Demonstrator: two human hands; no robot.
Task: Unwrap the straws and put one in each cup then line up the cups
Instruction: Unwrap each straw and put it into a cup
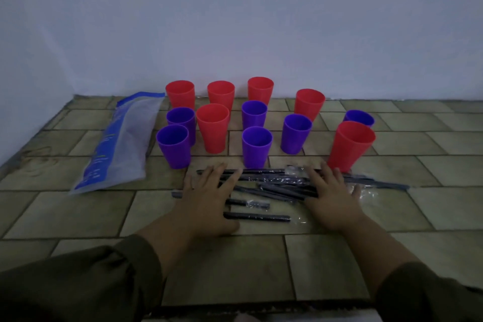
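Several dark straws in clear wrappers lie scattered on the tiled surface in front of me. My left hand lies flat with straight fingers on the left end of the pile. My right hand lies flat on its right part. Behind the straws stand several red cups and several purple cups, all upright and scattered, with no straw in any of them. The nearest red cup stands just beyond my right hand's fingertips.
A blue and clear plastic bag lies flat to the left of the cups. A pale wall rises right behind the back row of cups. The tiled surface ends at a near edge just below my forearms.
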